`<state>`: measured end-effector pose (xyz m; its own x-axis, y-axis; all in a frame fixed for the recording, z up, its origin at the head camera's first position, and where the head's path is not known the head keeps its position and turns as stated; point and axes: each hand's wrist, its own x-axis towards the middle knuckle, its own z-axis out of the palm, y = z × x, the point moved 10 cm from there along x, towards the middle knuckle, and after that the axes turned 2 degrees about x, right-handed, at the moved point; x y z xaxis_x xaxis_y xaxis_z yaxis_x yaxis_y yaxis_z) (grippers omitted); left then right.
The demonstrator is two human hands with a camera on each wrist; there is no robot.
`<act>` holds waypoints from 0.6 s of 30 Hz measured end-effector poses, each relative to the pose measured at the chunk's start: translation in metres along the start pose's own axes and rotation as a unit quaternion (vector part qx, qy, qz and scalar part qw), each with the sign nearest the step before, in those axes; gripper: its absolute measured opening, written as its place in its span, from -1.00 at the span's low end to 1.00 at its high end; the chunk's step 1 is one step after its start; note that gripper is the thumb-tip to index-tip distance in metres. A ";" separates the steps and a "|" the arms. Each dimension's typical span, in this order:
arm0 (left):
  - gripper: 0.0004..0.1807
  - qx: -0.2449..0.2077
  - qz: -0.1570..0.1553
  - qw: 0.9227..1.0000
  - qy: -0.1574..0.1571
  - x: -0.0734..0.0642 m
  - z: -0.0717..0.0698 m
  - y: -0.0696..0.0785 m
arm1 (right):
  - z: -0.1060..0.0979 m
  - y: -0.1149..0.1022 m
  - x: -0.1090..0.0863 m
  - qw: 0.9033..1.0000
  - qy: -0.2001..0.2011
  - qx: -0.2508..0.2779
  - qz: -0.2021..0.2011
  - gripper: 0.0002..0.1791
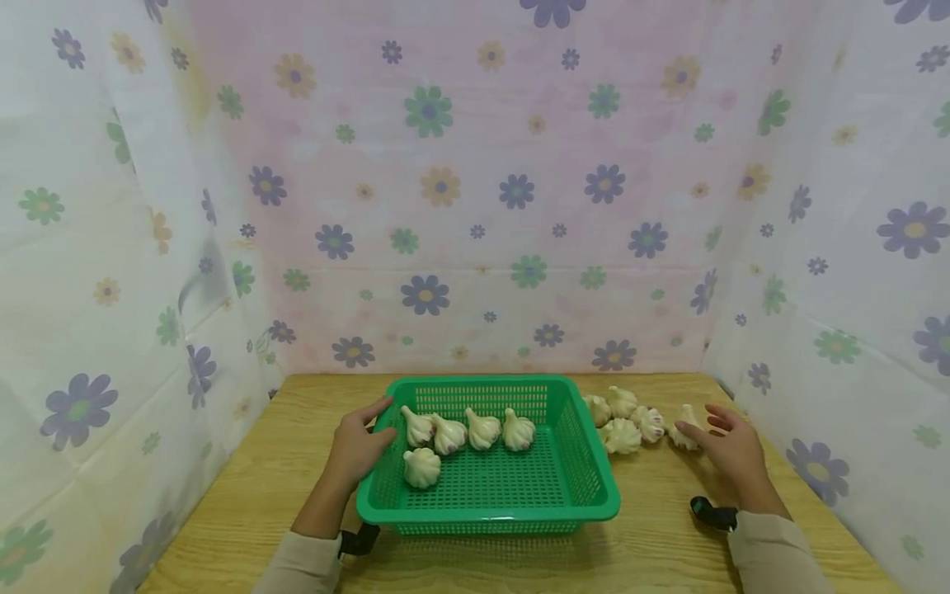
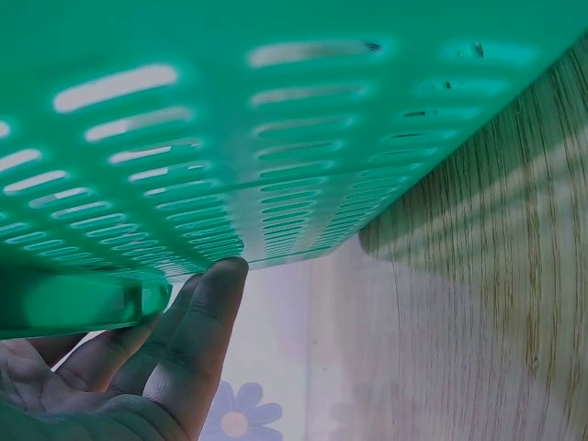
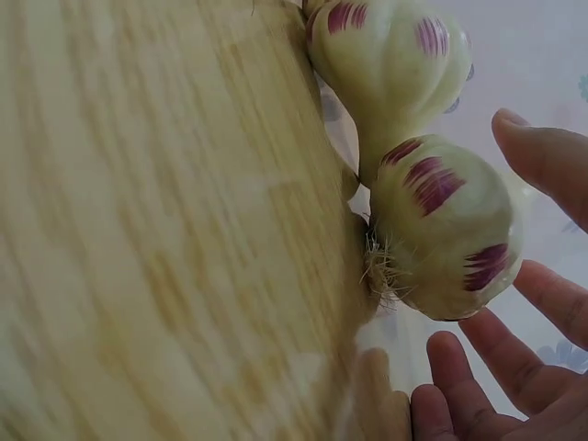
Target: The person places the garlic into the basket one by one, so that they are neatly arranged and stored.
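My left hand (image 1: 358,450) holds the left rim of a green plastic basket (image 1: 490,515), thumb over the rim. In the left wrist view its fingers (image 2: 197,349) reach under the rim to the slotted outer wall. Several garlic bulbs (image 1: 483,429) lie inside the basket, mostly along the back left. At the right, my right hand (image 1: 731,450) is spread around a single garlic bulb (image 1: 684,429) on the table. The right wrist view shows the thumb (image 3: 551,165) apart from this purple-streaked bulb (image 3: 450,225), with fingers at its far side; contact is unclear.
Several more garlic bulbs (image 1: 622,436) are clustered on the wooden table (image 1: 660,511) between the basket and my right hand. Flower-patterned cloth (image 1: 475,206) encloses the table at the back and both sides. Each wrist carries a black camera mount (image 1: 714,515).
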<state>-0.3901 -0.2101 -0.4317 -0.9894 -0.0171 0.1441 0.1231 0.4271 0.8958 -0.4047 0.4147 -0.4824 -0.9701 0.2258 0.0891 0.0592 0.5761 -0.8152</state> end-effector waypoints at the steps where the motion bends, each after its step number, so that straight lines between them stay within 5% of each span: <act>1: -0.30 -0.001 0.000 1.000 0.000 0.000 0.000 0.000 | 0.000 0.001 0.000 1.000 -0.002 -0.004 0.001 0.13; 18: -0.30 -0.016 -0.002 1.000 0.000 0.000 0.001 0.001 | 0.003 0.007 0.001 0.999 -0.011 -0.034 0.017 0.02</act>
<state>-0.3896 -0.2091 -0.4315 -0.9898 -0.0194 0.1409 0.1216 0.3984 0.9091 -0.4061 0.4161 -0.4895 -0.9723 0.2285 0.0484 0.1074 0.6213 -0.7762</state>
